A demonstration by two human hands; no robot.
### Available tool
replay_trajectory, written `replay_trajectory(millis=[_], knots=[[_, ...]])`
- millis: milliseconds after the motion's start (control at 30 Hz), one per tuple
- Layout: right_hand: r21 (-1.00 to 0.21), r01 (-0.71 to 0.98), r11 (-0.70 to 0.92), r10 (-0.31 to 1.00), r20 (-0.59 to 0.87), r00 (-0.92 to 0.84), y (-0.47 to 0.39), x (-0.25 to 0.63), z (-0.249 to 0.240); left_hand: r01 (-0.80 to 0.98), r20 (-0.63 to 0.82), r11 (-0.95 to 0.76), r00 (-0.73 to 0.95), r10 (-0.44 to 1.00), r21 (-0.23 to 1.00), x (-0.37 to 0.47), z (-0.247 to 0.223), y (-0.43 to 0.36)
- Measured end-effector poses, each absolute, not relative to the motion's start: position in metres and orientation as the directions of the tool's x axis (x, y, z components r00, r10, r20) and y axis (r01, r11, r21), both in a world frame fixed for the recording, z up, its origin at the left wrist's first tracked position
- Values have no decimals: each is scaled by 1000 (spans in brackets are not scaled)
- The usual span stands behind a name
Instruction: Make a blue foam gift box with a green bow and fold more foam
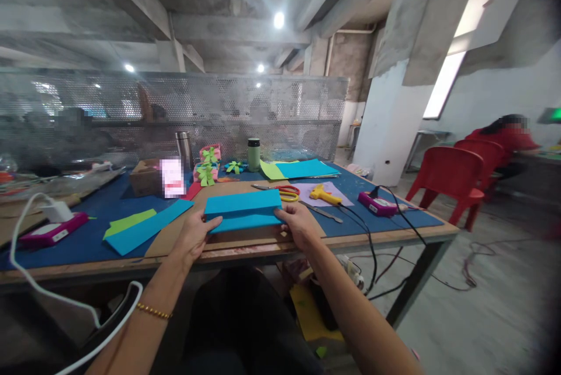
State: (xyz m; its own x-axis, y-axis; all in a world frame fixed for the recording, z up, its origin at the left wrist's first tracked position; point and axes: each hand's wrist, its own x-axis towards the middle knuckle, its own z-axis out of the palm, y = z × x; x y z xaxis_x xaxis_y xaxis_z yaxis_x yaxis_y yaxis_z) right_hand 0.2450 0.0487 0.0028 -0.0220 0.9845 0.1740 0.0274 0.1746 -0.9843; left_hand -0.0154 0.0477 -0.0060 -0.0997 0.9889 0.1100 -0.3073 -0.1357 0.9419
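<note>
Blue sheet [242, 201]: plain, rectangular, apparently folded lengthwise; a darker line divides upper and lower panels; long side lies crosswise; held at both short ends over the brown board [164, 239].

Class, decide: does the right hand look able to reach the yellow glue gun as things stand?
Probably, once the right hand lets go of the blue sheet; the glue gun lies close by, with nothing upright between.

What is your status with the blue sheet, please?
Left grip, right grip: pinching opposite ends of blue sheet. Folded, held over board. Scissors, glue gun: lying just beyond right grip.
</note>
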Motion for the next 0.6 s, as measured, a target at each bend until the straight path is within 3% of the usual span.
replay_trajectory(millis=[333,600], knots=[[-985,-7,170,979,170,-112,46,248,9,-289,126,-164,-145,981,943,-15,-5,49],[-982,69,175,977,164,-137,48,248,7,-148,197,-226,-187,962,963,-19,-5,52]])
